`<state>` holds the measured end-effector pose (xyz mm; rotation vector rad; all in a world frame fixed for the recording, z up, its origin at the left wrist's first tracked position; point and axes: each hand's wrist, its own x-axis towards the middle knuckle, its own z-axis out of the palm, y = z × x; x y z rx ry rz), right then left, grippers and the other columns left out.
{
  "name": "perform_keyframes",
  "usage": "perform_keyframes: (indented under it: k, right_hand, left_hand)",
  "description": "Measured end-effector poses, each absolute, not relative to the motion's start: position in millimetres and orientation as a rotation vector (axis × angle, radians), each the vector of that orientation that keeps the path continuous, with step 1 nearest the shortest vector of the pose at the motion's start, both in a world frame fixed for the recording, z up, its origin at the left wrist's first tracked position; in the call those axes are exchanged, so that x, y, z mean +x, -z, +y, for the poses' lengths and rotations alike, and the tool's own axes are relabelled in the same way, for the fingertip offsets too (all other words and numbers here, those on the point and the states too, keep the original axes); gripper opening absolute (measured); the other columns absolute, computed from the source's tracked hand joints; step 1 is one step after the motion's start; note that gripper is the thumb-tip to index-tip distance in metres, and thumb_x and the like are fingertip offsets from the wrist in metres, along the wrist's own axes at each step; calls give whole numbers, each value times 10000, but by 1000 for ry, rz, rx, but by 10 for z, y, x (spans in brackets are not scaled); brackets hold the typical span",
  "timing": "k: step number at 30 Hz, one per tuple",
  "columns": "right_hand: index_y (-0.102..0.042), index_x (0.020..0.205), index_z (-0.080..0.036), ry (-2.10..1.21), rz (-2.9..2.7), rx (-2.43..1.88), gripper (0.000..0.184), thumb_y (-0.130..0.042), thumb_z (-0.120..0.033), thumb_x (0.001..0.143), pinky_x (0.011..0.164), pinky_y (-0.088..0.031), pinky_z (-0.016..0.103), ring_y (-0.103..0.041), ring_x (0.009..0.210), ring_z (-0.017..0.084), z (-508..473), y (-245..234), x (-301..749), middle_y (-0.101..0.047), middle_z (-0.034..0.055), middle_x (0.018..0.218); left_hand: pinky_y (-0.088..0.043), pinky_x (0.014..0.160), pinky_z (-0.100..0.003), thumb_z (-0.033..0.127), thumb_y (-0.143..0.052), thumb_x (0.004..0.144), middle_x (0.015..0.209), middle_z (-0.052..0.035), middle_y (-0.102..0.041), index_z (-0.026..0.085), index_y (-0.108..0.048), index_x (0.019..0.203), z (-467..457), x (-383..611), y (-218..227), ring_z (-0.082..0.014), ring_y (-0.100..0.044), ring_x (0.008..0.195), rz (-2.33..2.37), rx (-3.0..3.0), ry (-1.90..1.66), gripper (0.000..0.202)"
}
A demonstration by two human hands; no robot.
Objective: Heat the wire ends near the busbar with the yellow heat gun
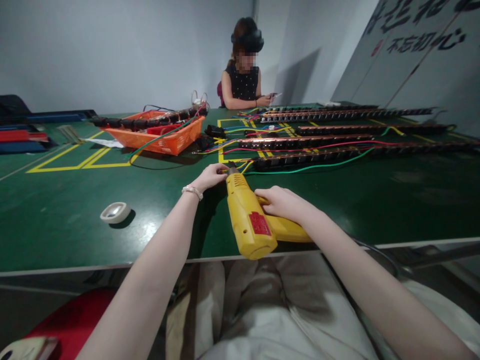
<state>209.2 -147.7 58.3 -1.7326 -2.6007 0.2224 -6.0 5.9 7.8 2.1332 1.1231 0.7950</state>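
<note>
My right hand [283, 202] is wrapped round the handle of a yellow heat gun [243, 215] with a red label. Its metal nozzle points away from me, at the ends of some wires. Beside that nozzle, my left hand [212, 176] pinches wires whose tips are mostly hidden behind the fingers and nozzle. Yellow wires [245, 166] and a green wire [300, 170] run from this spot to a long black strip [307, 158] lying across the table. Whether the nozzle touches the wires I cannot tell.
Several more long strips [337, 130] with coloured wires lie farther back. An orange basket [165, 142] stands left of them, with a strip across its top. A roll of white tape [115, 213] sits on the green table [75, 230]. Across the table sits another person [243, 80].
</note>
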Motion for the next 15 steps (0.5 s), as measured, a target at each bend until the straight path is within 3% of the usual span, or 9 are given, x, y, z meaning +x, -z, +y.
perform_keyframes:
  k: [8, 15]
  right_hand:
    - [-556, 940, -218, -195, -2600, -1723, 199, -458, -291, 784, 564, -262, 229, -566, 771, 183, -1487, -581, 2101, -605, 55, 847]
    - [-571, 965, -223, -208, -2595, -1656, 211, -464, -286, 795, 604, -287, 237, -562, 795, 179, -1491, -575, 2126, -619, 50, 878]
  left_hand:
    - [-438, 770, -278, 209, -516, 743, 913, -66, -636, 122, -611, 905, -28, 35, -52, -144, -551, 808, 1243, 2249, -1014, 207]
    - [-423, 610, -214, 165, -593, 654, 800, -29, -593, 122, -539, 898, -20, 45, -36, -93, -519, 661, 1100, 2025, -949, 254]
